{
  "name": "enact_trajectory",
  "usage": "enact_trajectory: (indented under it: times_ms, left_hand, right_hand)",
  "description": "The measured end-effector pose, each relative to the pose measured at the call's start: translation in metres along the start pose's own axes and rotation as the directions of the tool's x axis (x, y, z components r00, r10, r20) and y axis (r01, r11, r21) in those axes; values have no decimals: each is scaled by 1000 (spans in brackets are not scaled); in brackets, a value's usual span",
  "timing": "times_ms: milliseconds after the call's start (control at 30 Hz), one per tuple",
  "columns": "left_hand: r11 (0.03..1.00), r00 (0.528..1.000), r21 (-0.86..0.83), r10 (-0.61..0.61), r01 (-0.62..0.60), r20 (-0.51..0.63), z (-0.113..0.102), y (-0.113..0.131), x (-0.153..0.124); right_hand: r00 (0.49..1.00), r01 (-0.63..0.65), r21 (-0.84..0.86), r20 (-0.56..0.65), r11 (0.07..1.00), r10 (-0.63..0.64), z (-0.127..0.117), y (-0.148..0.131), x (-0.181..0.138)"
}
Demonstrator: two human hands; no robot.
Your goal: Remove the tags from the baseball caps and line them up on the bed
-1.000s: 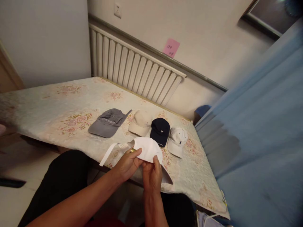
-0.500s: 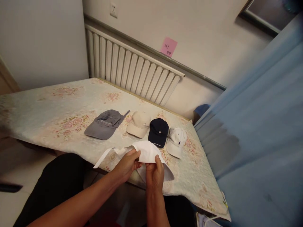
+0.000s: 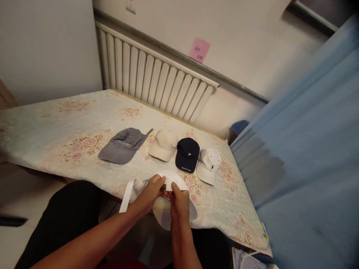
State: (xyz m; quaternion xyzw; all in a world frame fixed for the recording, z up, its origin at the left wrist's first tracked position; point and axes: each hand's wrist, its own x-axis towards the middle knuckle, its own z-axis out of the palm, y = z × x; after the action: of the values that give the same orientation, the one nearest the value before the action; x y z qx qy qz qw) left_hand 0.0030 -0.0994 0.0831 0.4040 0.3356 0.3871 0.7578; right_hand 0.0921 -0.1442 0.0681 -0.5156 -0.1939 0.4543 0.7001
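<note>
Low over the near edge of the covered surface, a white cap (image 3: 175, 181) is held between both hands. My left hand (image 3: 150, 193) pinches its edge from the left, thumb on top. Close beside it, my right hand (image 3: 180, 203) grips the same edge with the thumb above and fingers curled below. A loose white strap (image 3: 127, 197) hangs out to the left of my left wrist. The brim shows partly under and behind my right hand. Beyond the hands lie a grey cap (image 3: 120, 147), a beige cap (image 3: 163, 145), a black cap (image 3: 187, 155) and an off-white cap (image 3: 208, 167).
A floral cover (image 3: 84, 123) spreads over the flat surface. Behind it is a white radiator (image 3: 157, 78), with a pink note (image 3: 199, 49) on the wall. A blue curtain (image 3: 303, 149) hangs at the right. My dark-clothed knees are at the near edge.
My hands have drawn closer together, the right one shifting left. The white cap has come slightly lower and nearer, and its strap now hangs more steeply. The other caps rest where they were.
</note>
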Motion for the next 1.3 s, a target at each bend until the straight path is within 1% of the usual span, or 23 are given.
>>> enact_trajectory:
  times_ms: [100,200,300,400,467,567,633,700,733,767,833,933,1033,1100,1133,1200,1267,1300]
  left_hand:
    - [1000,998,4,19,-19,60,-7,-7,0]
    - [996,994,72,-64,58,92,-22,-15,-5]
    - [967,987,217,-150,134,56,-45,-20,-14]
    - [936,985,308,-174,169,-12,-70,-21,-20]
    - [926,991,353,-109,130,-81,-87,-18,-22]
    - [885,984,466,86,-2,-158,-105,-9,-22]
    - [830,953,551,229,-85,-199,-109,1,-22]
    - [755,902,635,374,-161,-217,-108,11,-20]
    - [710,872,675,443,-201,-207,-106,16,-19]
    - [659,844,713,505,-241,-180,-103,21,-19]
    - [534,794,779,603,-328,-79,-97,30,-17]
    - [298,715,833,682,-466,156,-88,42,-14]
    - [38,626,822,669,-568,402,-79,54,-11]
    - [-95,588,780,602,-619,540,-72,61,-9]
    - [-140,579,753,556,-642,597,-69,64,-8]
    - [-200,576,710,460,-675,676,-64,68,-5]
    - [-248,600,699,371,-671,708,-60,68,-1]
    - [-263,625,709,340,-654,702,-58,68,1]
  right_hand:
    - [1000,-10,57,-4,998,10,1,-5,6]
    - [998,1,95,-70,995,6,1,-12,11]
    - [995,6,121,-100,993,6,-1,-14,16]
    - [994,1,134,-112,991,14,-4,-14,19]
    - [992,-6,137,-123,991,23,-6,-14,21]
    - [994,-7,142,-111,990,23,-6,-18,23]
    - [995,2,147,-99,989,13,-6,-23,24]
    - [995,17,147,-95,989,-3,-4,-30,25]
    - [996,22,143,-94,989,-9,-3,-33,26]
    - [996,26,140,-92,990,-13,-3,-37,26]
    - [996,33,128,-90,991,-21,-2,-45,28]
    - [996,42,104,-86,994,-33,-2,-54,33]
    - [997,42,70,-74,997,-36,-3,-57,38]
    - [997,39,53,-71,998,-36,-4,-55,42]
    - [997,37,44,-69,998,-34,-4,-54,44]
    - [998,36,29,-58,999,-34,-4,-50,47]
    - [999,34,28,-43,999,-33,-3,-47,49]
    - [999,31,34,-36,999,-30,-2,-45,51]
